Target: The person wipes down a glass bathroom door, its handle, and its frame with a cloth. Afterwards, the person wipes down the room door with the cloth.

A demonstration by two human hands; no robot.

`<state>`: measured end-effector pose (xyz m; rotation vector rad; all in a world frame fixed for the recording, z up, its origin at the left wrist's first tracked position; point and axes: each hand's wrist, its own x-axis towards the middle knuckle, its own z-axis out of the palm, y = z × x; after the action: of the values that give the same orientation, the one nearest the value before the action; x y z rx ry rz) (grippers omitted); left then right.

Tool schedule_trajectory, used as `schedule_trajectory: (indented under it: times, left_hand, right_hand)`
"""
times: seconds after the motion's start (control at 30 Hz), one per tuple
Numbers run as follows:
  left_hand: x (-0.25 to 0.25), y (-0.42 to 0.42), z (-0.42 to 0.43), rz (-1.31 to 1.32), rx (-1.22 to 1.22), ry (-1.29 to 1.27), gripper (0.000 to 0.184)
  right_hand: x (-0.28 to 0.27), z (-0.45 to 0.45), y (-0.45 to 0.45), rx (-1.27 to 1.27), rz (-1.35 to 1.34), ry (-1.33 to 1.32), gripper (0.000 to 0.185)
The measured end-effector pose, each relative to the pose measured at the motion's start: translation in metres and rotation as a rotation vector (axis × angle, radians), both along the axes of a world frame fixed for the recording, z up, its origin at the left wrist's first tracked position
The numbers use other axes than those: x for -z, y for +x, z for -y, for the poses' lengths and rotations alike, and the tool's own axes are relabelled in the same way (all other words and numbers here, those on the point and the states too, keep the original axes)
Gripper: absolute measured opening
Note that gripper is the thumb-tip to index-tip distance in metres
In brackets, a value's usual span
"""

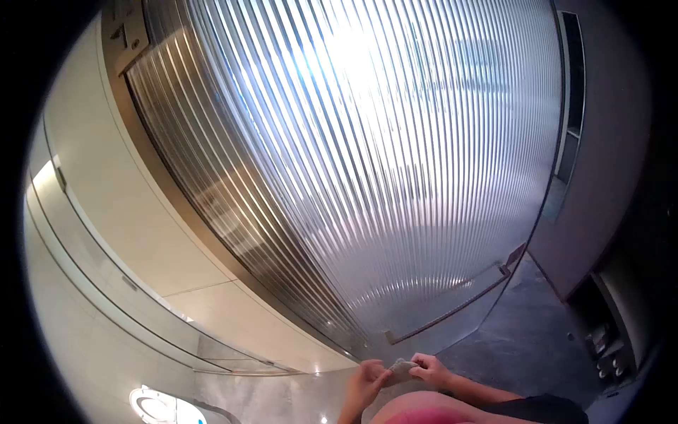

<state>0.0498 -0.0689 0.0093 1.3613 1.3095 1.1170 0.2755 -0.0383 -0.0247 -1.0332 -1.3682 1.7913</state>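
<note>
A small grey-green piece that looks like folded cloth (401, 369) is stretched between my two hands at the bottom of the head view. My left hand (366, 384) pinches its near left side, fingers curled in. On the other side, my right hand (429, 369) grips its right edge between thumb and fingers. The exact kind of the piece is too small to make out. Just below the hands, a pink and pale rounded surface (417, 410), perhaps clothing, fills the bottom edge.
A large ribbed glass panel (438, 177) stands in front, with a long bar handle (452, 305) low on it. Pale cabinet fronts (106, 155) curve along the left. At right, a dark shelf unit (618, 318) holds small items. A bright oval object (159, 406) lies lower left.
</note>
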Motion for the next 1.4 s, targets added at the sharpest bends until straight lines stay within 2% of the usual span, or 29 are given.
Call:
schedule_trajectory:
  times: [0.03, 0.1, 0.13, 0.17, 0.23, 0.27, 0.37, 0.4, 0.5, 0.57, 0.6, 0.63, 0.7, 0.77, 0.8, 0.83, 0.87, 0.93, 0.97, 1.0, 1.03, 1.07, 1.1, 1.17, 1.23, 1.3, 1.37, 1.4]
  left_hand:
    - [-0.001, 0.000, -0.001, 0.009, 0.042, -0.022, 0.042]
    - [-0.009, 0.009, 0.001, 0.040, 0.123, -0.072, 0.041]
    - [-0.029, 0.017, 0.003, 0.053, 0.162, -0.108, 0.043]
    - [-0.022, 0.017, 0.003, 0.026, 0.184, -0.127, 0.042]
    - [-0.010, 0.021, 0.004, -0.017, 0.237, -0.175, 0.040]
    - [-0.007, 0.019, 0.005, -0.258, 0.236, -0.261, 0.037]
    - [0.005, 0.018, 0.009, -0.276, 0.112, -0.220, 0.034]
    - [0.023, 0.017, 0.012, -0.047, 0.068, -0.228, 0.033]
    - [0.027, 0.009, 0.009, -0.139, -0.241, -0.135, 0.031]
    - [-0.004, 0.014, 0.000, 0.286, -0.438, -0.196, 0.032]
    - [0.004, 0.008, -0.007, 0.400, -0.572, -0.102, 0.032]
    - [0.001, 0.003, -0.014, 0.509, -0.702, -0.003, 0.033]
    - [-0.028, -0.015, -0.021, 0.445, -0.741, 0.176, 0.034]
    - [-0.064, -0.030, -0.028, 0.358, -0.973, 0.319, 0.036]
    - [-0.097, -0.031, -0.025, 0.265, -1.027, 0.346, 0.038]
    - [-0.104, -0.057, -0.034, 0.145, -1.114, 0.419, 0.040]
    - [-0.112, -0.076, -0.043, 0.106, -1.159, 0.549, 0.041]
    - [-0.168, -0.083, -0.057, 0.135, -1.092, 0.860, 0.034]
    - [-0.183, -0.093, -0.057, 0.021, -1.044, 0.851, 0.028]
    - [-0.195, -0.094, -0.073, 0.013, -1.103, 0.997, 0.024]
    - [-0.194, -0.109, -0.077, -0.583, -1.253, 1.009, 0.023]
    - [-0.190, -0.108, -0.079, -0.612, -1.241, 0.956, 0.024]
    - [-0.187, -0.103, -0.083, -0.637, -1.226, 0.925, 0.025]
    - [-0.156, -0.096, -0.091, -0.501, -1.157, 0.799, 0.026]
    - [-0.128, -0.076, -0.084, -0.522, -1.114, 0.655, 0.024]
    - [-0.109, -0.051, -0.086, -0.326, -1.034, 0.671, 0.023]
    - [-0.097, -0.043, -0.082, -0.329, -0.937, 0.796, 0.023]
    - [-0.090, -0.038, -0.080, -0.312, -0.946, 0.760, 0.023]
  right_hand:
    - [0.002, -0.004, 0.004, -0.026, -0.038, -0.059, 0.019]
    - [0.007, -0.004, 0.006, -0.010, -0.057, 0.028, 0.020]
    - [0.003, -0.001, 0.004, -0.002, -0.076, 0.083, 0.020]
    - [0.002, 0.002, -0.002, 0.009, -0.101, 0.135, 0.021]
    - [0.001, 0.005, -0.006, -0.033, -0.123, 0.063, 0.021]
    - [0.001, 0.003, -0.006, -0.056, -0.129, 0.032, 0.022]
    - [-0.003, 0.004, -0.005, -0.014, -0.031, 0.135, 0.024]
    - [-0.009, 0.003, -0.005, 0.011, -0.034, 0.136, 0.027]
    - [-0.031, 0.009, -0.022, 0.096, -0.120, 0.154, 0.037]
    - [-0.034, 0.002, -0.037, 0.157, -0.262, 0.214, 0.045]
    - [-0.030, 0.000, -0.045, 0.153, -0.268, 0.171, 0.054]
    - [-0.038, -0.001, -0.046, 0.148, -0.174, 0.298, 0.055]
    - [-0.060, -0.006, -0.041, 0.138, 0.014, 0.543, 0.056]
    - [-0.063, -0.012, -0.037, 0.150, 0.127, 0.720, 0.054]
    - [-0.070, -0.017, -0.032, 0.143, 0.209, 0.835, 0.053]
    - [-0.072, -0.023, -0.027, 0.137, 0.295, 0.959, 0.052]
    - [-0.071, -0.027, -0.022, 0.140, 0.429, 1.027, 0.054]
    - [-0.052, -0.040, -0.019, 0.151, 0.634, 1.129, 0.056]
    - [-0.034, -0.047, -0.015, 0.145, 0.712, 1.161, 0.056]
    - [-0.022, -0.053, -0.013, 0.132, 0.770, 1.181, 0.055]
    - [-0.021, -0.055, -0.012, 0.117, 0.819, 1.203, 0.055]
    - [-0.026, -0.055, -0.012, 0.089, 0.817, 1.191, 0.055]
    - [-0.030, -0.059, -0.012, 0.079, 0.809, 1.191, 0.054]
    - [-0.032, -0.060, -0.010, 0.066, 0.802, 1.200, 0.053]
    - [-0.036, -0.058, -0.008, 0.050, 0.766, 1.211, 0.051]
    - [-0.039, -0.068, 0.001, 0.017, 0.715, 1.225, 0.048]
    - [-0.037, -0.069, -0.001, 0.016, 0.685, 1.172, 0.047]
    - [-0.038, -0.071, -0.004, 0.028, 0.667, 1.156, 0.047]
